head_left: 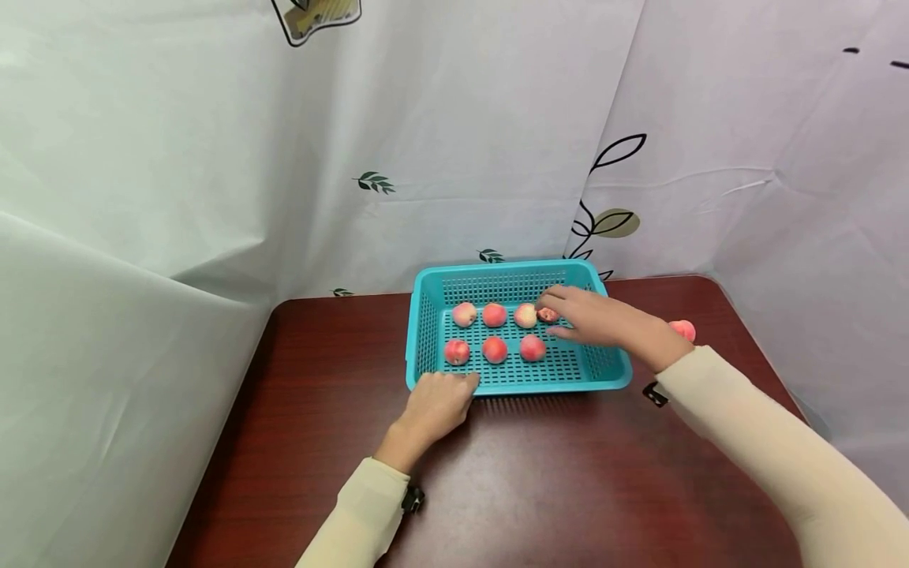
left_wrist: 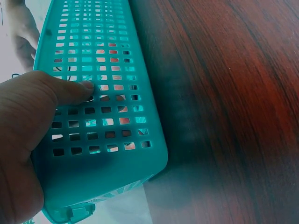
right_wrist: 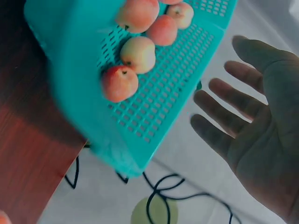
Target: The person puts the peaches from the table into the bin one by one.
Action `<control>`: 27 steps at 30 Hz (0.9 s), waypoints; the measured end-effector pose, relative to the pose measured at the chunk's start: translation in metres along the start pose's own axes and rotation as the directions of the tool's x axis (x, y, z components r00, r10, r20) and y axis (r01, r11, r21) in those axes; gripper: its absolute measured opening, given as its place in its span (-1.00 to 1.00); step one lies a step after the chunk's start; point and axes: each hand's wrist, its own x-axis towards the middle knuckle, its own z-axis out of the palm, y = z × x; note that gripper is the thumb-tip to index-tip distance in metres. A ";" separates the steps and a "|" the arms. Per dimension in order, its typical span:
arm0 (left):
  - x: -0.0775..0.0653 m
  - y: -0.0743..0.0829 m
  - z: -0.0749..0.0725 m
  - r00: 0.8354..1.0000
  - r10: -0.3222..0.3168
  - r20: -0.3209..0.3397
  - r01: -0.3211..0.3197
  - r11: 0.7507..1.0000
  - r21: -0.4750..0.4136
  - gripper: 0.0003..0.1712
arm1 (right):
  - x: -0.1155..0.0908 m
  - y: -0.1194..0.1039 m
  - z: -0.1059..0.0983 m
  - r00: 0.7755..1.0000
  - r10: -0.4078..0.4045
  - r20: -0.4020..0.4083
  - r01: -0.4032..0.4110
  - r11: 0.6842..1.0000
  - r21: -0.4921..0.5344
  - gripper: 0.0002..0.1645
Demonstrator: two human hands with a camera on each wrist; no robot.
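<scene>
A turquoise plastic basket with slotted walls stands at the back of the table. Inside it lie several red and yellow peaches, roughly in two rows. My left hand grips the near rim toward its left end; in the left wrist view the thumb presses flat on the outer wall, and the other fingers are hidden behind it. Over the basket's right part hovers my right hand, its fingers spread and nothing in them. Its fingertips overlap the rightmost back peach in the head view.
One more peach lies on the dark red wooden table, right of the basket and partly behind the right wrist. White cloth with printed leaves hangs just behind the table and along both sides.
</scene>
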 end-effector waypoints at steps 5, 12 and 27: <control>0.000 0.001 -0.001 1.000 -0.002 -0.002 0.002 1.000 0.002 -0.71 | -0.021 0.010 -0.002 0.993 0.030 -0.114 -0.032 0.999 -0.019 -0.51; 0.000 0.001 -0.001 1.000 -0.004 0.001 0.004 1.000 -0.003 -0.70 | -0.053 0.024 0.004 0.968 0.155 -0.199 -0.154 0.988 0.017 -0.48; 0.000 0.001 -0.002 1.000 -0.004 0.008 0.005 1.000 -0.007 -0.73 | -0.106 0.060 0.020 0.901 0.297 -0.316 -0.280 0.955 0.098 -0.35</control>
